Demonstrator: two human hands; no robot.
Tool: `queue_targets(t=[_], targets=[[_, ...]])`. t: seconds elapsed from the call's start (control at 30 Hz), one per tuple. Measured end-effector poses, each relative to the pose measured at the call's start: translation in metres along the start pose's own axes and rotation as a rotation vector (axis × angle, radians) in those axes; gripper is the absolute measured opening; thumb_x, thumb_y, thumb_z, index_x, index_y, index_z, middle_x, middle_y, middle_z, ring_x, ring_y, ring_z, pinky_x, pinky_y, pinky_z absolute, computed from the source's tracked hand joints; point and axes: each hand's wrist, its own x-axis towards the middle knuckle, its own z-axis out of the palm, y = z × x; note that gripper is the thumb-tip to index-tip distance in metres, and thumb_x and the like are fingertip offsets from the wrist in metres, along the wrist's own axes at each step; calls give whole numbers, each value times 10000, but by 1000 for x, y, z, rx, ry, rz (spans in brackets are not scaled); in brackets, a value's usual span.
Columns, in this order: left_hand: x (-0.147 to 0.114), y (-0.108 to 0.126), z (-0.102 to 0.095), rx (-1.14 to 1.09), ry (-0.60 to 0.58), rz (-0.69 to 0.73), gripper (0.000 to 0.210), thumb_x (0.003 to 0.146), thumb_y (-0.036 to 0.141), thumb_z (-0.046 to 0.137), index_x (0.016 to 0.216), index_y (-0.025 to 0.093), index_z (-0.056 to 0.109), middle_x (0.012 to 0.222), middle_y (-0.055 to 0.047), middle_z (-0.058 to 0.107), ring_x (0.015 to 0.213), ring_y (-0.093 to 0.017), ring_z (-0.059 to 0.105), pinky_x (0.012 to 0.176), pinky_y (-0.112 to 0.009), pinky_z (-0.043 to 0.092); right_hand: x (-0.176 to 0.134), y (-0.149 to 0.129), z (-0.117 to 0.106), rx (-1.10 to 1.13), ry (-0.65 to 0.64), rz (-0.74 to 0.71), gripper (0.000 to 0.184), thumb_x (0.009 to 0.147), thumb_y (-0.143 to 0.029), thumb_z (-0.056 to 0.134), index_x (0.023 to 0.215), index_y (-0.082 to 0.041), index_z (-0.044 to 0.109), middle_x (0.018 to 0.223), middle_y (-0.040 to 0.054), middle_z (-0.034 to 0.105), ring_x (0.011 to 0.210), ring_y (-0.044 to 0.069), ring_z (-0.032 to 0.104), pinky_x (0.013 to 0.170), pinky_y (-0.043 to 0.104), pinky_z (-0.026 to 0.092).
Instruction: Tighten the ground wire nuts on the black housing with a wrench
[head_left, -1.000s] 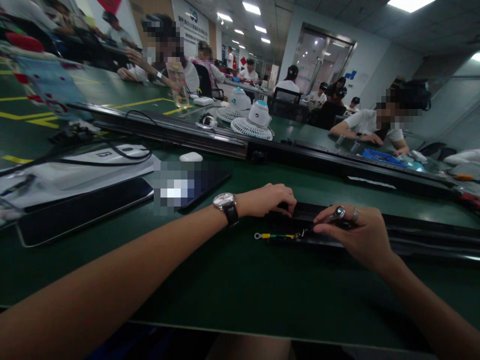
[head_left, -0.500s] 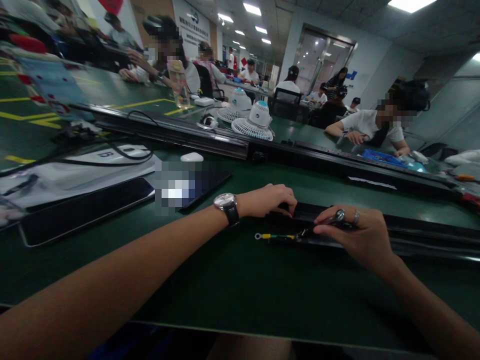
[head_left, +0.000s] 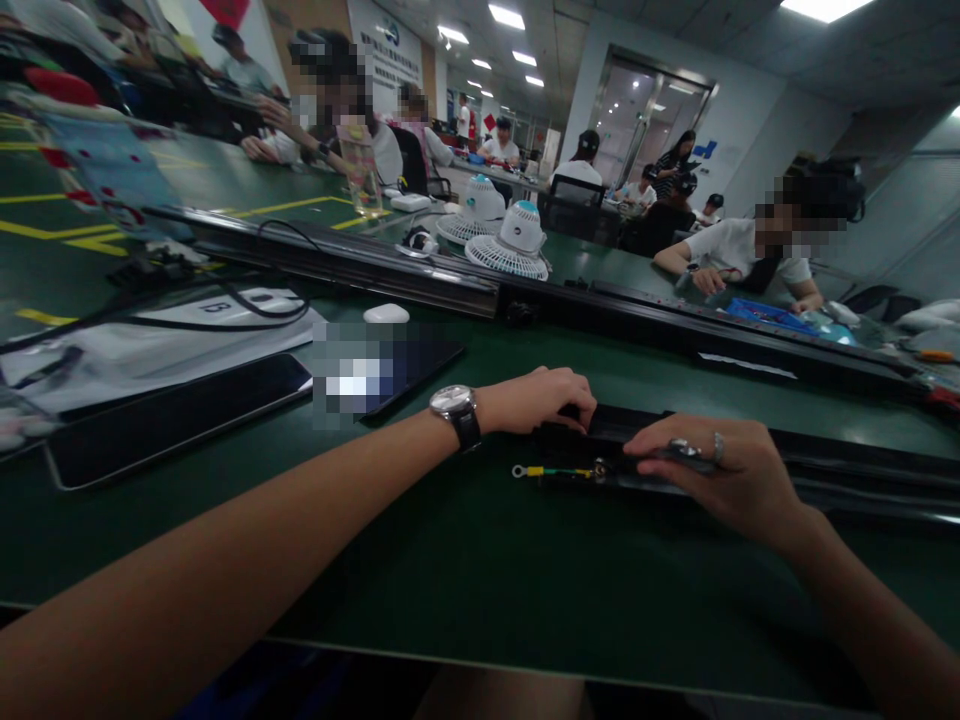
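Note:
A long black channel-shaped rail [head_left: 847, 462] lies on the green table [head_left: 525, 580] in front of me. My left hand [head_left: 551, 400], wearing a watch, has its fingers curled over the rail's left end. My right hand [head_left: 720, 475], a ring on one finger, is closed around a slim tool [head_left: 684, 450] with a shiny rounded metal end. The tool's tip is hidden by the fingers and the dark rail. Just left of that hand, a short yellow-green wire [head_left: 559, 472] with a ring terminal runs to a small metal fastener [head_left: 600, 468] on the rail.
A dark-screened phone-like slab [head_left: 180, 415], a white earphone case [head_left: 386, 314] and a plastic bag [head_left: 150, 335] lie to the left. Behind them, another long dark rail [head_left: 645, 325] crosses the table. Two white fans [head_left: 510, 240] stand beyond; several people sit around.
My right hand has turned slightly and lowered with the tool, and the metal fastener shows more clearly. My left hand stays at the rail's end.

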Motion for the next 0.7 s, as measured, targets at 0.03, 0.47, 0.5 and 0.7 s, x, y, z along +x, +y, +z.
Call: queue_targets(t=[0.03, 0.47, 0.5, 0.7], targets=[[0, 0, 0, -1, 0, 1, 81, 974, 272, 660, 973, 242, 734, 1119, -37, 651, 1069, -192, 566, 917, -312, 411, 0, 0, -2, 20, 1, -11, 136, 923, -177, 741, 1047, -233, 742, 997, 5, 810, 928, 175, 774, 845, 286, 604], [-1, -2, 0, -2, 3, 10, 98, 985, 291, 643, 993, 240, 727, 1120, -45, 648, 1072, -195, 566, 910, -310, 417, -1, 0, 2, -85, 213, 211, 76, 849, -286, 828, 883, -251, 770, 826, -22, 799, 657, 145, 726, 609, 254, 548], [-1, -2, 0, -3, 3, 9, 99, 986, 291, 642, 990, 240, 727, 1117, -45, 649, 1070, -195, 566, 907, -310, 417, -1, 0, 3, -87, 220, 216, 77, 848, -288, 829, 878, -249, 770, 812, -23, 796, 634, 141, 717, 591, 252, 541], [-1, -1, 0, -9, 3, 5, 102, 986, 288, 641, 974, 240, 729, 1117, -44, 650, 1073, -195, 565, 911, -312, 416, -1, -1, 4, -67, 215, 187, 82, 845, -285, 831, 867, -240, 766, 829, -14, 803, 668, 145, 732, 625, 248, 548]])
